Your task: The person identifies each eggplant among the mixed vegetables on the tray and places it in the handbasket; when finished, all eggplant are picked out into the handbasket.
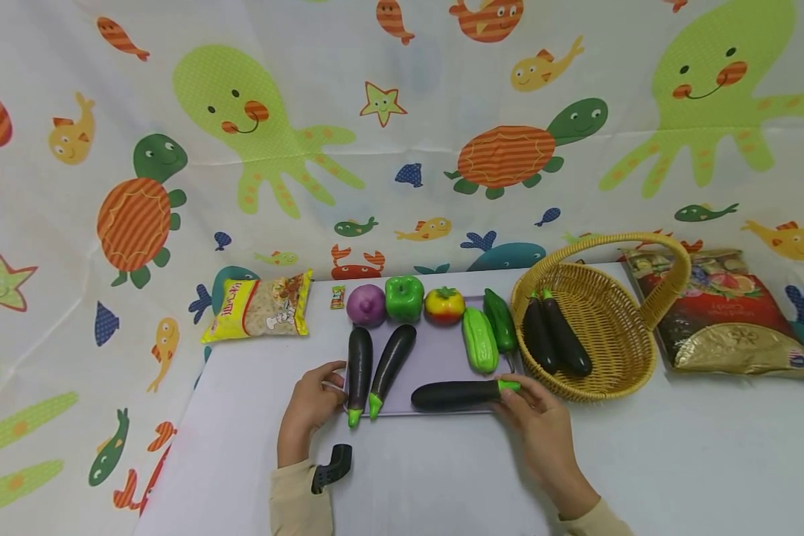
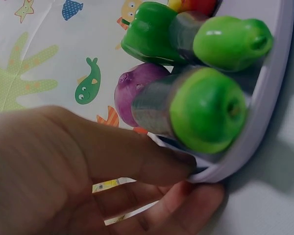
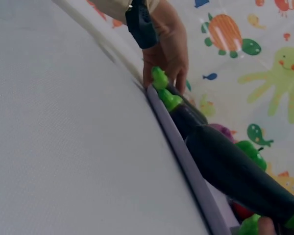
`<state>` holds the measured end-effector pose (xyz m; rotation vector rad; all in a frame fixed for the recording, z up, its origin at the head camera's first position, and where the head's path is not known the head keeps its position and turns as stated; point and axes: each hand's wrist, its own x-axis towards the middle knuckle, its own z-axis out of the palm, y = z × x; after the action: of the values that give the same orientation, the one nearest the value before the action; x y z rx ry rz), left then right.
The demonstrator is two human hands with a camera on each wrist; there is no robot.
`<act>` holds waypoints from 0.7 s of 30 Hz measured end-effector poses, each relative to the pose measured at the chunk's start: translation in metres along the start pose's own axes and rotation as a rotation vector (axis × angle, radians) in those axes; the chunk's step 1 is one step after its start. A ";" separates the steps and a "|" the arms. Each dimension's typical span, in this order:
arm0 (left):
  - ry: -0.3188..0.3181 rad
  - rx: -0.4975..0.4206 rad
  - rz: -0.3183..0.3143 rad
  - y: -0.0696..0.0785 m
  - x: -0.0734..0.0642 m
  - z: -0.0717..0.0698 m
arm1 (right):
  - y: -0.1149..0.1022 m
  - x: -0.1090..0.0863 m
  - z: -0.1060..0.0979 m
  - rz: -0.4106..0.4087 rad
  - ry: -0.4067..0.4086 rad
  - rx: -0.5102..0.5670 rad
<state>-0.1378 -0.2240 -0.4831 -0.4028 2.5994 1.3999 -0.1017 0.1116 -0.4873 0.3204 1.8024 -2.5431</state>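
My left hand (image 1: 313, 402) holds the left rim of a lavender tray (image 1: 435, 350), thumb on the inside and fingers outside in the left wrist view. Two dark eggplants, a left one (image 1: 359, 372) and a slanted one (image 1: 394, 361), lie in the tray near that hand, green stem ends toward me. At the tray's front right, my right hand (image 1: 539, 428) pinches the green stem end of a third eggplant (image 1: 452, 396), which lies crosswise along the front rim. Whether it touches the tray, I cannot tell. Only a right fingertip (image 3: 266, 226) shows in the right wrist view.
In the tray are an onion (image 1: 366, 305), green bell pepper (image 1: 404, 298), red-yellow tomato (image 1: 444, 306), light green cucumber (image 1: 480, 340) and dark green pepper (image 1: 499, 320). Right of it stands a wicker basket (image 1: 616, 372) with two eggplants. Bags (image 1: 261, 306) (image 1: 723, 313) flank them.
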 end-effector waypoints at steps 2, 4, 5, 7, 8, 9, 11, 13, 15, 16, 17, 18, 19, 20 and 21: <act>0.001 0.000 0.000 0.001 0.000 0.000 | -0.002 -0.001 -0.002 0.004 -0.002 0.013; 0.002 0.003 0.002 0.001 -0.001 0.000 | -0.005 -0.002 -0.005 0.007 -0.010 0.020; 0.002 0.007 0.005 0.001 -0.001 0.000 | -0.007 -0.002 -0.006 0.008 -0.011 0.025; 0.000 0.010 0.008 0.002 -0.002 -0.001 | -0.009 -0.004 -0.009 0.012 -0.019 0.030; -0.001 0.011 0.010 0.003 -0.002 -0.001 | -0.011 -0.004 -0.011 0.017 -0.023 0.035; -0.002 0.014 0.012 0.003 -0.002 -0.001 | -0.012 -0.005 -0.012 0.019 -0.029 0.037; -0.004 0.016 0.014 0.003 -0.002 -0.001 | -0.016 -0.007 -0.015 0.026 -0.037 0.046; -0.004 0.016 0.013 0.003 -0.002 -0.001 | -0.019 -0.008 -0.018 0.033 -0.045 0.053; 0.001 0.018 0.008 0.003 -0.002 0.000 | -0.022 -0.010 -0.022 0.036 -0.049 0.057; 0.003 0.018 0.008 0.003 -0.002 0.000 | -0.024 -0.011 -0.023 0.034 -0.052 0.060; 0.006 0.021 0.007 0.002 -0.001 0.000 | -0.025 -0.011 -0.025 0.030 -0.054 0.060; 0.008 0.021 0.004 0.002 -0.001 0.000 | -0.027 -0.012 -0.027 0.024 -0.058 0.059; 0.008 0.023 0.005 0.002 -0.001 0.001 | -0.028 -0.013 -0.029 0.014 -0.063 0.059; 0.008 0.023 0.002 0.002 -0.001 0.001 | -0.029 -0.013 -0.031 0.005 -0.069 0.061; 0.006 0.024 0.004 0.002 -0.001 0.001 | -0.031 -0.014 -0.033 -0.009 -0.078 0.064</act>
<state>-0.1376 -0.2223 -0.4816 -0.3992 2.6209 1.3690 -0.0868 0.1515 -0.4668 0.2116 1.7023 -2.5850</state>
